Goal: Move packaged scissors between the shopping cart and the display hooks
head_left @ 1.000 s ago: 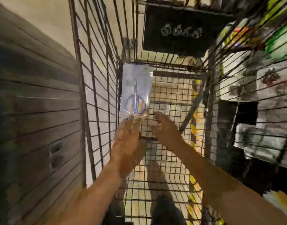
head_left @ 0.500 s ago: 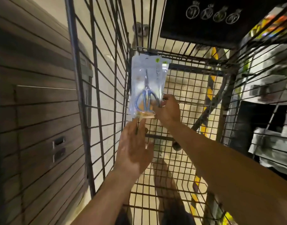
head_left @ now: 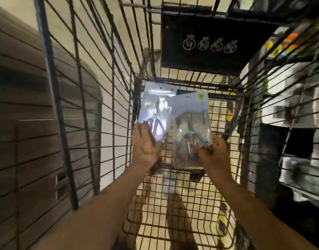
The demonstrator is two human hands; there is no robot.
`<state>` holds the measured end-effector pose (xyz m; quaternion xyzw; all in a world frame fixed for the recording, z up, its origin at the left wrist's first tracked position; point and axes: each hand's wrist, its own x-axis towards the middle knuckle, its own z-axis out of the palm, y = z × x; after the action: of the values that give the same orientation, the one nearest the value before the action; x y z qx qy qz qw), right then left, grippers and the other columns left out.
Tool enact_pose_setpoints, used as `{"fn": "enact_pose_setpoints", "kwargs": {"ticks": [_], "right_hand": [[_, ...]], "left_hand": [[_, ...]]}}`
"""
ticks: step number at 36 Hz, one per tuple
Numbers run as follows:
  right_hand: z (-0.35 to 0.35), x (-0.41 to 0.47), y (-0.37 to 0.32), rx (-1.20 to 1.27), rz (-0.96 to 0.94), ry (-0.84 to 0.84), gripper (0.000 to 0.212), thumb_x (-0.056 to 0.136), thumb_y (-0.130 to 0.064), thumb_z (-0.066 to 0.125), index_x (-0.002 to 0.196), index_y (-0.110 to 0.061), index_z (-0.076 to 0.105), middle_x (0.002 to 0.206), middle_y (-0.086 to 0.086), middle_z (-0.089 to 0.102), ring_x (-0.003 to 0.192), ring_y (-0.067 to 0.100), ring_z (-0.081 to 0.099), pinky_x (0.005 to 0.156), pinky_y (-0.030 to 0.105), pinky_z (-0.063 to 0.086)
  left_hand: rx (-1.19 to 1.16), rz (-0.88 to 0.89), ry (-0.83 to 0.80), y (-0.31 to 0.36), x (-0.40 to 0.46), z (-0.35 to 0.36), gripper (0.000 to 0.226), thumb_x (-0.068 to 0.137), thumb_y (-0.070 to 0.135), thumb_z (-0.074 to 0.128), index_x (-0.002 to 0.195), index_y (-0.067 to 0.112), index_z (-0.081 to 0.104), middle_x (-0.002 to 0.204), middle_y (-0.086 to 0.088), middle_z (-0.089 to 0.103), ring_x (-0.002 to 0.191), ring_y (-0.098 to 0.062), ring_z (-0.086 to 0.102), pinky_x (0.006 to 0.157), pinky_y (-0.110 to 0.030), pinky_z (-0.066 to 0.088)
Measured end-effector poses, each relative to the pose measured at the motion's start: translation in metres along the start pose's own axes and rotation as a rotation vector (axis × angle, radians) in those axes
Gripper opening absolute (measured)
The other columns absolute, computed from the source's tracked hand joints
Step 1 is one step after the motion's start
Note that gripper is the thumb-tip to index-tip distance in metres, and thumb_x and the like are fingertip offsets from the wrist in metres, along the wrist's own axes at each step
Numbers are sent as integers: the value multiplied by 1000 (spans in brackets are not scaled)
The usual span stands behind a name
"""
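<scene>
Inside the wire shopping cart [head_left: 108,109] two clear packages of scissors stand against its far end. The left package [head_left: 157,107] shows blue-handled scissors and leans in the far left corner. My left hand [head_left: 146,147] has straight fingers, its fingertips touching that package's lower left edge. The second package [head_left: 189,129] overlaps the first and sits lower and to the right. My right hand [head_left: 215,154] pinches it at its lower right edge. Motion blur hides the scissors in it.
A black sign [head_left: 209,44] with white round icons hangs on the cart's far end. A brown slatted wall [head_left: 19,141] runs along the left. Blurred shelves with goods [head_left: 296,109] stand to the right. The pale floor [head_left: 178,199] shows through the cart's mesh.
My right hand reached the packages and took hold of one, then drew it down and to the right off the other. My left hand stayed at the left package's lower edge.
</scene>
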<state>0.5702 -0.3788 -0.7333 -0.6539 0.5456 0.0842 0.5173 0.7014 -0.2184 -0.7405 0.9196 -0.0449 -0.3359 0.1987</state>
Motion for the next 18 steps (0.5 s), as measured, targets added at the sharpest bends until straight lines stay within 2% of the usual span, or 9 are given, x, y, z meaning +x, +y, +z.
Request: {"fn": "enact_pose_setpoints", "kwargs": {"ticks": [1, 2, 4, 6, 9, 12, 15, 18], "right_hand": [[-4, -3, 3, 29, 5, 25, 40, 91, -18, 68, 127, -24, 52, 92, -8, 70, 85, 17, 69, 76, 47, 60], [-7, -6, 6, 57, 10, 52, 40, 92, -15, 68, 128, -20, 52, 90, -12, 67, 83, 12, 67, 76, 43, 60], [-12, -13, 10, 127, 8, 80, 41, 93, -12, 69, 130, -15, 51, 95, -16, 64, 83, 1, 64, 76, 35, 60], [-14, -17, 16, 172, 26, 94, 44, 92, -12, 69, 131, -19, 51, 105, -9, 67, 93, 6, 67, 81, 43, 62], [-12, -17, 23, 242, 78, 91, 48, 92, -12, 69, 133, -25, 48, 112, -1, 70, 99, 17, 71, 81, 50, 62], [-12, -18, 27, 264, 96, 102, 48, 91, -10, 68, 130, -28, 48, 109, -2, 72, 97, 17, 72, 84, 51, 61], [-14, -18, 29, 273, 102, 110, 46, 92, -11, 68, 130, -28, 48, 106, -4, 72, 95, 16, 72, 85, 49, 61], [-15, -19, 28, 258, 101, 123, 49, 92, -13, 68, 134, -26, 46, 107, -4, 72, 97, 17, 71, 86, 49, 60]], "left_hand": [[41, -28, -22, 3, 8, 1, 89, 76, 57, 57, 144, 2, 42, 143, -19, 43, 134, -28, 39, 111, -20, 27], [40, -45, -36, 8, 13, 2, 93, 77, 56, 62, 147, 1, 37, 146, -18, 38, 136, -26, 33, 111, -19, 24], [18, -63, -44, 15, 22, 2, 102, 76, 39, 83, 153, 3, 25, 153, -18, 28, 141, -30, 28, 120, -32, 25], [42, -70, -22, 17, 28, 6, 106, 74, 31, 88, 154, 6, 23, 155, -18, 28, 143, -34, 27, 121, -42, 27], [98, -65, 26, 18, 33, 16, 102, 77, 32, 85, 153, 8, 22, 152, -20, 30, 140, -37, 28, 118, -45, 30], [209, -57, 76, 21, 32, 20, 103, 77, 38, 85, 153, 10, 22, 147, -23, 33, 134, -39, 32, 112, -45, 31], [209, -112, 102, 27, 33, 20, 113, 70, 37, 90, 155, 12, 19, 145, -25, 33, 133, -40, 32, 109, -44, 30], [201, -82, 165, 27, 31, 18, 115, 60, 35, 95, 150, 7, 29, 136, -25, 40, 126, -41, 38, 104, -46, 33]]}}
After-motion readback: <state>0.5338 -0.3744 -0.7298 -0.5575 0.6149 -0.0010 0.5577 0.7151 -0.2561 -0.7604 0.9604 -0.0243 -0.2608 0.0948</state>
